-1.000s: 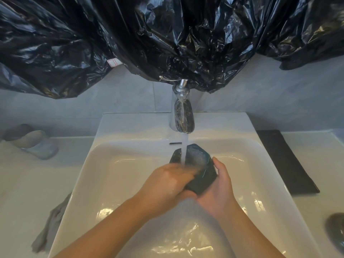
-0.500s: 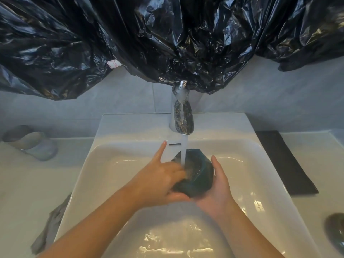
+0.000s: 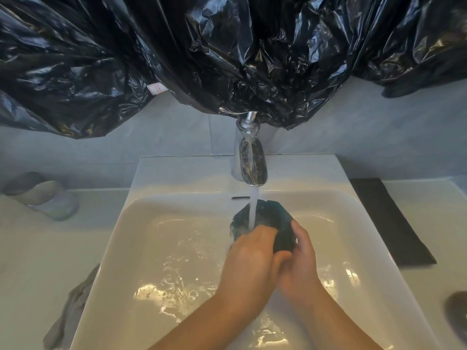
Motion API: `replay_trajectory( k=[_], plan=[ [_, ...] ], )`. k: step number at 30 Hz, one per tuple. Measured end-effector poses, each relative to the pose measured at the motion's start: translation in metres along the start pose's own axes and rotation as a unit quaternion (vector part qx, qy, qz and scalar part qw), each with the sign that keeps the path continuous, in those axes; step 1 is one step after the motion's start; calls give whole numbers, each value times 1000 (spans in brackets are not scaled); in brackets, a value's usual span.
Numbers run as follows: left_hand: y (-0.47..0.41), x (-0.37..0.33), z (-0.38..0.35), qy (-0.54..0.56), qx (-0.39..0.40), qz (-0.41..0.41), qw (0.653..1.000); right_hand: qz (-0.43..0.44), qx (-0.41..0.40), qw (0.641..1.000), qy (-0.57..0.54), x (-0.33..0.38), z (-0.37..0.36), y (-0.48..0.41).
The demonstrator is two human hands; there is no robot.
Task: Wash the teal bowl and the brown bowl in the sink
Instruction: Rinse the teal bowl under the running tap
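Note:
The teal bowl (image 3: 274, 219) is tilted under the running tap (image 3: 250, 164) over the white sink (image 3: 156, 238). My right hand (image 3: 300, 258) cups it from the right and below, thumb along its outer wall. My left hand (image 3: 250, 256) covers its near side, fingers curled over the rim into the bowl where the water stream lands. A dark rounded thing, perhaps the brown bowl (image 3: 457, 311), lies at the right edge on the counter, cut off by the frame.
Black plastic sheeting (image 3: 227, 51) hangs over the wall above the tap. A black mat (image 3: 389, 221) lies right of the sink. A pale cup (image 3: 45, 195) lies on its side at the left, and a grey cloth (image 3: 68, 311) hangs by the sink's left edge.
My left hand's fingers, spread half a second ago with the forefinger out, have curled back over the bowl's rim. The bowl has turned a little in my hands under the stream.

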State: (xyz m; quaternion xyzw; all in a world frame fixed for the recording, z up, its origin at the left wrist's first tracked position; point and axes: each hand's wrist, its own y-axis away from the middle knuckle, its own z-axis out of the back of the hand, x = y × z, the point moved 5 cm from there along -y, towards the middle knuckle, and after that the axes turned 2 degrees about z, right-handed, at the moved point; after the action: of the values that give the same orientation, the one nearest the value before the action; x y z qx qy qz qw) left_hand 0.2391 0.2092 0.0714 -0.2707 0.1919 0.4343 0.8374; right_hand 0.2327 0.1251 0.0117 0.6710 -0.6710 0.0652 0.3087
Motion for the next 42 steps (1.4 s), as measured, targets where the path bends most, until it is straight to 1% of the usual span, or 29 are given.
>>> replay_trajectory(
  k=[3, 5, 7, 8, 10, 13, 15, 17, 19, 21, 23, 25, 26, 28, 30, 31, 32, 33, 35, 37, 39, 40, 42],
  plan=[
    [2, -2, -2, 59, 6, 27, 998, 15, 32, 999, 6, 0, -4, 0],
    [3, -3, 1, 80, -3, 36, 996, 14, 44, 999, 3, 1, -6, 2],
    [2, -2, 5, 101, 29, 21, 994, 8, 30, 1000, 0, 3, -4, 1],
    [1, -3, 7, 94, 57, -7, 994, 3, 20, 1000, 2, 4, -2, -1],
    [-2, 3, 11, 34, 87, -96, 991, -8, 8, 1000, 4, 6, -1, -2],
    [-5, 22, 17, -44, 81, -193, 977, -22, 8, 1000, 5, 3, -4, -1],
    [-8, 34, 20, -109, 82, -229, 964, -41, 29, 999, -1, -3, -7, -2],
    [-9, 45, 23, -161, 82, -250, 951, -47, 46, 998, 4, -5, -8, -4],
    [-12, 51, 24, -215, 93, -243, 941, -56, 44, 997, 16, -4, -8, -5],
    [-15, 54, 21, -241, 105, -242, 934, -82, 43, 996, 19, -5, -4, -6],
    [-15, 50, 19, -220, 104, -259, 935, -94, 42, 994, 31, -5, -2, -5],
    [-12, 45, 17, -180, 84, -278, 940, -83, 48, 995, 23, -3, -2, -3],
    [-10, 41, 16, -164, 73, -271, 946, -72, 54, 996, 13, -1, -3, -3],
    [-6, 32, 11, -140, 69, -212, 965, -56, 66, 996, -7, 0, -8, -1],
    [-3, 23, 6, -94, 71, -134, 984, -50, 48, 997, -23, -1, -11, 1],
    [-2, 19, 2, -65, 77, -109, 989, -46, 35, 998, -30, -1, -11, 1],
    [-2, 16, 0, -45, 83, -103, 990, -39, 19, 999, -30, 0, -9, 0],
    [-2, 17, -2, -38, 91, -115, 989, -34, 3, 999, -18, 2, -5, 0],
    [-1, 22, -3, -69, 119, -178, 974, -52, 6, 999, 2, 4, -4, 3],
    [-3, 29, 1, -147, 140, -246, 948, -92, 12, 996, 2, 2, -3, 3],
    [-7, 35, 5, -226, 148, -245, 931, -101, 3, 995, 13, 1, -3, 2],
    [-9, 35, 7, -240, 148, -229, 931, -101, 3, 995, 20, 0, -4, 2],
    [-9, 32, 8, -224, 145, -204, 942, -93, 14, 995, 36, -1, -7, 1]
  ],
)
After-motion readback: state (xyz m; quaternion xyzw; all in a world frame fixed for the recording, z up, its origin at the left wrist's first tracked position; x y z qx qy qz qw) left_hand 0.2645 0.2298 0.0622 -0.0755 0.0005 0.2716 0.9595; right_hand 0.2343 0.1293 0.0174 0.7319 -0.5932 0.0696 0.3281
